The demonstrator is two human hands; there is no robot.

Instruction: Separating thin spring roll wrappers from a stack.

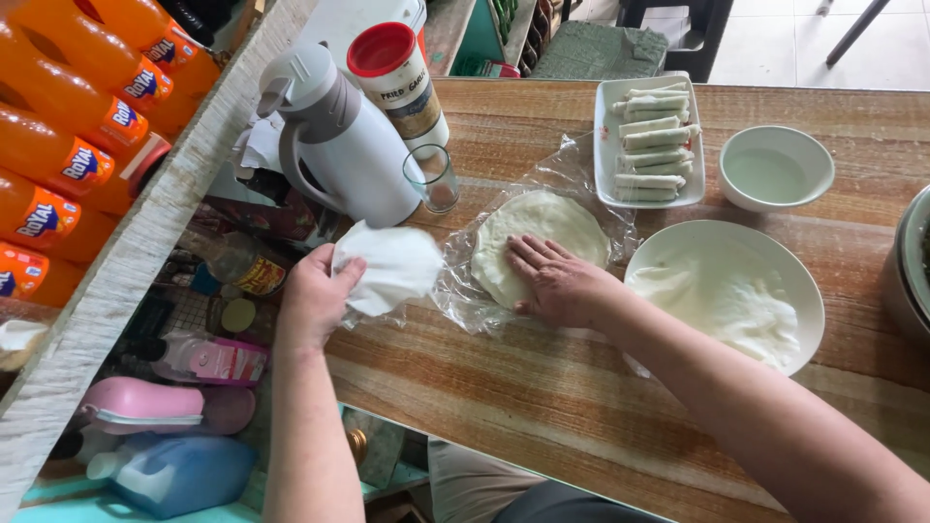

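Now, line by line:

Left hand: at the table's left edge, fingers curled shut around one thin white wrapper sheet, pinched at its near-left rim and lifted off the wood.
Wrapper sheet: hangs to the right of the grip, crumpled and folded over, just left of the clear plastic bag, apart from the stack.
Right hand: flat, palm down, fingers spread and straight, pressing on the stack of round wrappers; grips nothing.
Stack of round wrappers: pale, round, lying on the opened plastic bag near the table's middle, partly under the right hand's fingers.
Left forearm: rises from the near edge, almost straight up the frame.
Right forearm: enters from the near right corner, slanting up-left across the wooden table.
White round plate: just right of the right hand, with soft white sheets lying in it.
Rectangular tray: toward the far edge, filled with rolled wrappers in a row.
Small white bowl: right of the tray, near the far edge.
White thermos jug: far left edge, a drinking glass just beside it.
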